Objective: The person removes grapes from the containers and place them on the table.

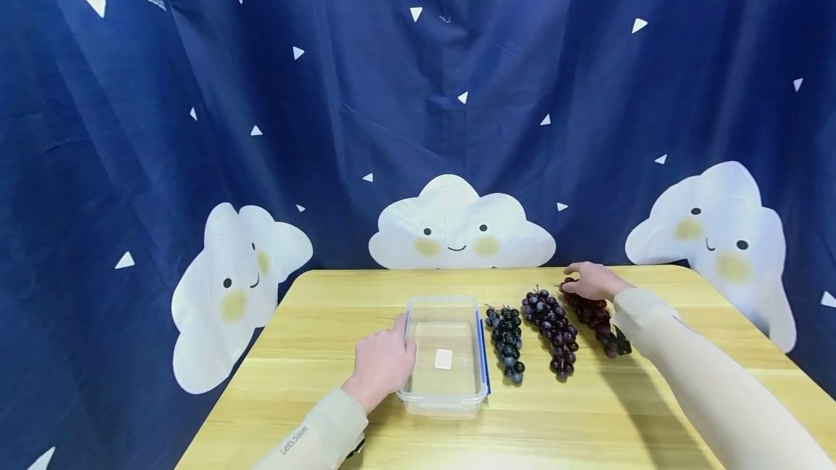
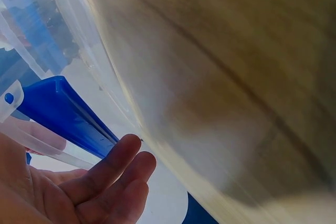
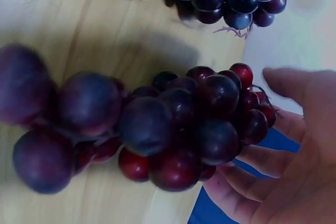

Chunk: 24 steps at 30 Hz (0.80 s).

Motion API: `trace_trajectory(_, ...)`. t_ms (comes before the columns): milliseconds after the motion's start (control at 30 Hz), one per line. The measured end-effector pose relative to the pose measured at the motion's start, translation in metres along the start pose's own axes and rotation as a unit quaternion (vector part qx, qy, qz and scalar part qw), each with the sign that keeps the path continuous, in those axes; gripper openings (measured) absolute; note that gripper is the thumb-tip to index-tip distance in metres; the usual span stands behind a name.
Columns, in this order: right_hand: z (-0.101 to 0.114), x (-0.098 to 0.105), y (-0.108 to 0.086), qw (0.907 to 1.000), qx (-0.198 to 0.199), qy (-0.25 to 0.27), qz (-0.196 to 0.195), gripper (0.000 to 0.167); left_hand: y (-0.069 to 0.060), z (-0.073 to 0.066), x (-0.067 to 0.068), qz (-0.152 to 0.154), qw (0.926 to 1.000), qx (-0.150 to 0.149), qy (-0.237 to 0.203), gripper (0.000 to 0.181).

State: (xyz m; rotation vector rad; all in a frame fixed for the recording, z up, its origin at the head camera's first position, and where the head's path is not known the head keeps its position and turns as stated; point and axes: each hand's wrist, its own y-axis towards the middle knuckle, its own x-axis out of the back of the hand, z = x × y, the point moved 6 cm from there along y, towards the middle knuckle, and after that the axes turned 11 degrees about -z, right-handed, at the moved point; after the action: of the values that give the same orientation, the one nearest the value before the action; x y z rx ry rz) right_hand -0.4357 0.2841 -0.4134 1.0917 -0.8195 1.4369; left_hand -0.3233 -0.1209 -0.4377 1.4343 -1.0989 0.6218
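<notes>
A clear plastic food container (image 1: 445, 401) with blue side latches stands on the table. My left hand (image 1: 382, 361) holds its left side, thumb at the rim. In the left wrist view, several fingers of the left hand (image 2: 105, 187) lie loosely bent beside a blue latch (image 2: 68, 114). My right hand (image 1: 594, 281) is at the far end of a dark red grape bunch (image 1: 591, 314). The right wrist view shows the right hand (image 3: 294, 177) spread around the end of this grape bunch (image 3: 178, 124), its thumb apart from the grapes.
To the right of the container lie a blackish grape bunch (image 1: 507, 343) and a purple grape bunch (image 1: 551, 325), side by side. The wooden table (image 1: 339, 303) ends at a dark blue curtain (image 1: 392, 114) printed with clouds.
</notes>
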Motion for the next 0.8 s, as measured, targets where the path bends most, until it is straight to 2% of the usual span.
trace_trajectory(133,-0.002,0.0,-0.005,0.9999,0.007,-0.01,-0.008,0.059,0.0,0.0,0.001,0.001,1.0,0.002,-0.002,0.052)
trace_trajectory(300,-0.004,0.0,-0.015,0.9999,0.011,0.003,-0.011,0.069,-0.001,-0.001,0.003,-0.003,1.0,0.0,-0.001,0.051)
trace_trajectory(400,-0.01,-0.004,-0.023,0.9989,-0.026,0.034,0.017,0.081,-0.001,-0.001,0.002,-0.002,1.0,-0.002,-0.002,0.052)
trace_trajectory(533,-0.017,-0.011,-0.031,0.993,-0.074,0.074,0.055,0.096,-0.002,0.0,0.0,0.007,1.0,0.004,-0.005,0.053)
trace_trajectory(800,-0.021,-0.025,-0.037,0.9831,-0.116,0.123,0.072,0.108,0.0,0.001,-0.001,0.004,1.0,0.005,-0.004,0.055)
